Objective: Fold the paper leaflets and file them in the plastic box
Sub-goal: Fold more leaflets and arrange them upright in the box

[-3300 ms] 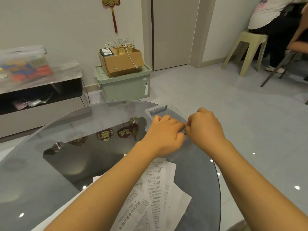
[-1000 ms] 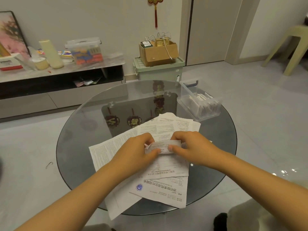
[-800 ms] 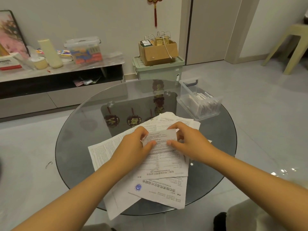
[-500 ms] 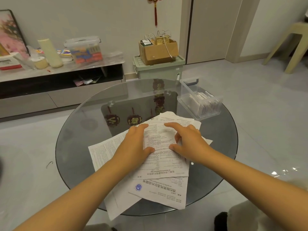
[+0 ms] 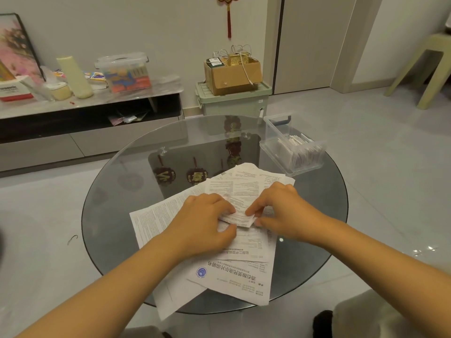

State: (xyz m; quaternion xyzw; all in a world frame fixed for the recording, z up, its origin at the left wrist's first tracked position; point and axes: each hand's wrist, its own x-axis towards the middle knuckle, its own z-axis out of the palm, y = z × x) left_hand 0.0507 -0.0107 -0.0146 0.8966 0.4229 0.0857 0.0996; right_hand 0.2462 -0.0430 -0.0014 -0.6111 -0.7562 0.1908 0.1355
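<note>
Leaflet (image 5: 240,217), partly folded, lay atop the loose paper pile (image 5: 229,272) at bench (image 5: 117,191) centre, btwn both hands. Left hand (image 5: 205,223) pinched its left edge, fingers curled; right hand (image 5: 280,211) pinched the right edge w/ thumb and forefinger. Plastic box (image 5: 292,147) w/ filed leaflets sat far right, well apart.

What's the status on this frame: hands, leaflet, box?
Both hands, left and right, pinching the part-folded leaflet atop the loose sheets. Plastic box open at far right, folded leaflets inside. Nothing in the way.
</note>
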